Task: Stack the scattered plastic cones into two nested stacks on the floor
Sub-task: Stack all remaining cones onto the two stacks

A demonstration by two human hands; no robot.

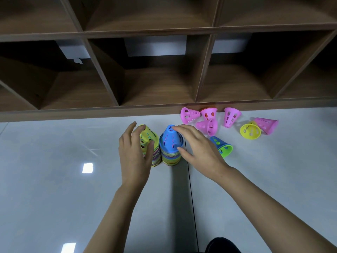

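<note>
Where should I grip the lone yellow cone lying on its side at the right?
I'd pinch the near rim of the yellow cone, thumb inside the mouth, coming from the near left with the right hand. It lies on its side with its open mouth facing the person; its narrow end points away, beside a pink cone.

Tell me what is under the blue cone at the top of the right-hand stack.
Under the blue cone only the banded rims of nested cones show, yellow, green and pink, down to the floor. Their bodies are covered, so no count.
</note>
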